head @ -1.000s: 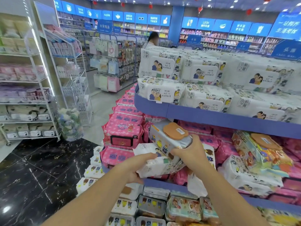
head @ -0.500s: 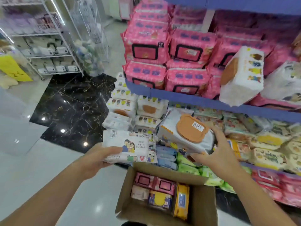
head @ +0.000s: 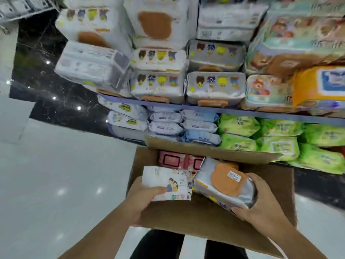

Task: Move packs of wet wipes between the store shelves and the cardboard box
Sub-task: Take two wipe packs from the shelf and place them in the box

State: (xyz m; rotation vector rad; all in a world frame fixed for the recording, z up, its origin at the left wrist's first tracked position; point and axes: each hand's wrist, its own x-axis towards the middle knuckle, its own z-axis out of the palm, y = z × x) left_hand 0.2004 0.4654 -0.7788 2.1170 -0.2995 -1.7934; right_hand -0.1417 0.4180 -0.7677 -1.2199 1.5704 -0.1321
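Both hands have dropped from shelf level to just over the cardboard box (head: 186,219). Left hand (head: 141,198) grips the white cartoon pack (head: 168,181) at the box's 9 o'clock. Right hand (head: 261,206) clasps the orange-lidded pack (head: 222,186) toward 3 o'clock. Pink packs (head: 177,161) lie inside at 12 o'clock.

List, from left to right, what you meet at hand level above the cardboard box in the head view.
In order: left hand → white pack with a cartoon couple → grey pack with an orange lid → right hand.
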